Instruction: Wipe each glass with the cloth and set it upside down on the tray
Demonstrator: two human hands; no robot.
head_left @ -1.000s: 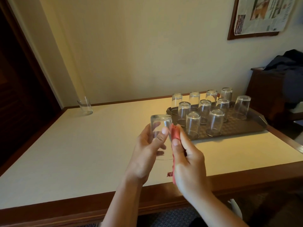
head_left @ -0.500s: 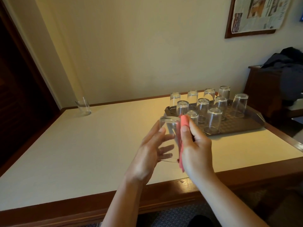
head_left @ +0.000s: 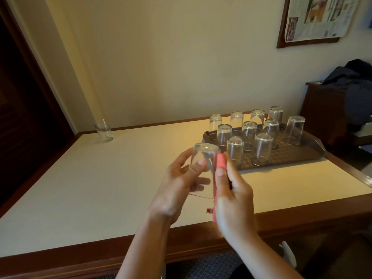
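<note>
**Left hand on the glass, right hand on the cloth**

Left hand [head_left: 177,184] wrapped around an inverted glass [head_left: 203,170], thumb on the near wall, fingers showing through from the far side; held above the table's [head_left: 80,188] near edge, base up, probably so that it can go down without another turn. Right hand [head_left: 231,190] pinching a folded pink cloth [head_left: 220,164] flat against the glass's right wall, thumb laid along it, apparently to rub the outside. Wiping step seemingly in hand.

Far left corner of the table: one upright glass [head_left: 103,130] standing alone, well apart from the rest, likely yet to be wiped. Far right portion: brown tray [head_left: 314,152] carrying ten upturned glasses [head_left: 261,149] in rows, with bare patterned floor toward its right end, the likeliest spot for the held one.
</note>
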